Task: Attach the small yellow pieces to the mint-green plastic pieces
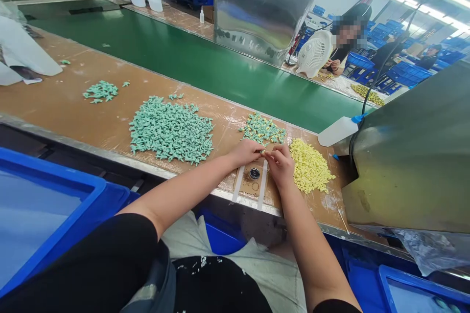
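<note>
My left hand and my right hand meet over the brown work surface, fingertips pinched close together. A tiny green piece with a bit of yellow shows at the left fingertips. Whatever the right fingertips grip is too small and covered to make out. Just below stands a small round jar with dark contents, between two white tape strips. Beyond my hands lies a pile of green pieces with yellow bits. Plain yellow pieces are heaped beside my right hand, and a larger heap of green pieces spreads to the left.
A green conveyor belt runs behind the bench. At right are a white bottle with a blue cap and a metal housing. A smaller green pile lies far left. Across the belt, a person sits by a white fan.
</note>
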The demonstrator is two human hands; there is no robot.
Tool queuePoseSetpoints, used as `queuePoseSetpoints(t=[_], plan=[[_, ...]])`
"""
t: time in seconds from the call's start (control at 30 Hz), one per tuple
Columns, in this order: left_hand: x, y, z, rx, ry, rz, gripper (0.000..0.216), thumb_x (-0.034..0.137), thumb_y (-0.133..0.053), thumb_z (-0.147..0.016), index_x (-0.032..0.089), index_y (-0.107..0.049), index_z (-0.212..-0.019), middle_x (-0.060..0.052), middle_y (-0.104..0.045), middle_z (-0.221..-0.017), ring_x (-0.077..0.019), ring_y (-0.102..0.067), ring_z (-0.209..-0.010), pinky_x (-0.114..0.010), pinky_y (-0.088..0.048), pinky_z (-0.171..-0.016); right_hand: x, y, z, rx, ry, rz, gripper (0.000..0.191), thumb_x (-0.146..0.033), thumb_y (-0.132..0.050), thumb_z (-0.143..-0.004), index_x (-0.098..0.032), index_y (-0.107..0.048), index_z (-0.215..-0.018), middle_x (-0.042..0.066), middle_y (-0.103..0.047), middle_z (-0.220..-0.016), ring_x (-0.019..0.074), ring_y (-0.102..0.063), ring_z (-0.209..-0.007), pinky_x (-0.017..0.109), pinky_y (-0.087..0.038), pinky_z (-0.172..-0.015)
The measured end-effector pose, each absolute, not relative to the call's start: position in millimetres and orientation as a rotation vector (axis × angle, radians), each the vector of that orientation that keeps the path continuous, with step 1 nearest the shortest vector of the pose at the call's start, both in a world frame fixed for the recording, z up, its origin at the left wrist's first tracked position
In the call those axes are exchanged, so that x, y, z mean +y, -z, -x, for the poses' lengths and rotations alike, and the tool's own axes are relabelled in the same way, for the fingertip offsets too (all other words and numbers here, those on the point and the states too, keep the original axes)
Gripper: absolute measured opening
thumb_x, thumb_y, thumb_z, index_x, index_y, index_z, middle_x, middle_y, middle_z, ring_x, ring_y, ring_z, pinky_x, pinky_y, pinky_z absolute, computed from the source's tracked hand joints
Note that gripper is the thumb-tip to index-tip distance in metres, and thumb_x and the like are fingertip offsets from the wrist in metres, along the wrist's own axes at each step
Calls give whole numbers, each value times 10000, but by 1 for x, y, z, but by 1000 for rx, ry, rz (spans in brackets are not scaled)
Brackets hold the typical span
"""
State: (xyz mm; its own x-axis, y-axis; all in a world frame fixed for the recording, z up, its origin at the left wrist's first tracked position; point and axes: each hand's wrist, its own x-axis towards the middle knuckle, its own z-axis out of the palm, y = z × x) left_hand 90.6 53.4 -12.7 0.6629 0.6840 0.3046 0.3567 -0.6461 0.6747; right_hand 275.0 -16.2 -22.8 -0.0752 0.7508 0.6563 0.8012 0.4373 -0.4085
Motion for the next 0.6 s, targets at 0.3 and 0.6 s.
queuePoseSetpoints(t=[0.3,0.6], plan=[[53,11,-90,609,-760,-1855,400,540,-721,-860,159,-775,-968,28,-585,-661,-118,-480,-623,-250,-349,-609,-20,15,-276,-1838,-83,1239,198,-322,-578,-1032,-269,-765,-1069,67,-602,-1006,212,-634,-948,376,-565,-792],[59,10,-85,630,-901,-1621,624,733,-544,-923,146,-732,-1019,-16,-635,-787,-92,-457,-552,-257,-355,-551,-22,10,-330,-1568,406,1802,268,-271,-557,-953,-215,-795,-1063,124,-624,-1070,272,-593,-969,405,-483,-814]])
